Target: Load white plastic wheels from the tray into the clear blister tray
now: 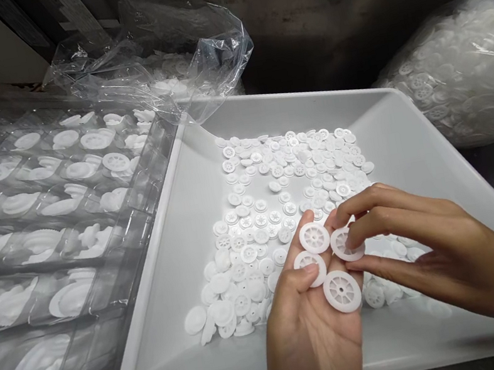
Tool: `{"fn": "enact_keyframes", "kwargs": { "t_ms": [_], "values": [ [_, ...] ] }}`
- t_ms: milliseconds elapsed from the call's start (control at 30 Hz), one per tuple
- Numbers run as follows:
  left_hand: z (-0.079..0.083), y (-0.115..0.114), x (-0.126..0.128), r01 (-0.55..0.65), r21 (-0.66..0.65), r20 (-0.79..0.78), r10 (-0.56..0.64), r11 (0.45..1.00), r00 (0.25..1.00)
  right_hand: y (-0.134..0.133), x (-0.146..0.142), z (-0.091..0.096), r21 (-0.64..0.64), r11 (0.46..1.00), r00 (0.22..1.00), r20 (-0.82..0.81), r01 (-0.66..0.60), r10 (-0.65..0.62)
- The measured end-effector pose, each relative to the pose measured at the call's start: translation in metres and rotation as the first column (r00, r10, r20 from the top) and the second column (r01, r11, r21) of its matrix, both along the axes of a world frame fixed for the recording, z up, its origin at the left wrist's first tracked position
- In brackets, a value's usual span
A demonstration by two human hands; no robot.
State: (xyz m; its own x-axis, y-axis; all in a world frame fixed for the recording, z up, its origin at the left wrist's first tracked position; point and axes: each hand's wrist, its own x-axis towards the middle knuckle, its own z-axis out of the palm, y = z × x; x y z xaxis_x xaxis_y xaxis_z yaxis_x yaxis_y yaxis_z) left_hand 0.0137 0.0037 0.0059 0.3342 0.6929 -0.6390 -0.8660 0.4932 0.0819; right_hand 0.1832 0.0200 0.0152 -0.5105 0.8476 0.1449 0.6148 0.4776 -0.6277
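My left hand (pixel 312 339) is palm up over the tray, cradling several small white plastic spoked wheels. Its thumb presses on one wheel (pixel 308 266); another wheel (pixel 314 238) lies at the fingers and a third wheel (pixel 342 291) on the palm. Coming in from the right, my right hand (pixel 429 242) pinches a white spoked wheel (pixel 342 244) between thumb and fingers, against the left fingertips. Beneath both hands, many similar white wheels (pixel 250 254) lie loose in the grey tray (pixel 167 326). The hands hide part of the pile.
Left of the tray stand clear plastic blister trays (pixel 128 244) with white parts in their pockets. Behind is an open clear bag (pixel 223 49) holding white pieces. A large full clear bag (pixel 475 68) of white wheels stands at the right, beside the tray's rim.
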Motion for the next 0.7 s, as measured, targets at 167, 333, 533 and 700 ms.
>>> {"fn": "enact_keyframes", "kwargs": {
  "t_ms": [167,333,533,700],
  "values": [
    [0.0007,0.0003,-0.0006,0.006,0.01,0.02,-0.006,1.0,1.0,0.0006,0.0019,0.0027,-0.05,0.999,0.999,-0.033,0.001,-0.003],
    [0.0008,-0.0003,-0.0005,0.02,0.002,0.016,-0.02,1.0,1.0,0.0016,0.0037,0.006,-0.112,0.994,0.998,-0.068,-0.01,0.002],
    [0.0032,0.0011,-0.0029,0.017,-0.022,0.0,-0.017,1.0,1.0,0.0027,0.0011,0.0064,-0.075,0.997,0.997,-0.069,0.032,-0.038],
    [-0.0004,0.0008,-0.0065,0.039,-0.017,0.013,-0.039,0.999,0.999,-0.007,0.0071,0.0091,-0.088,0.994,0.982,-0.17,0.062,-0.076]
  ]
}}
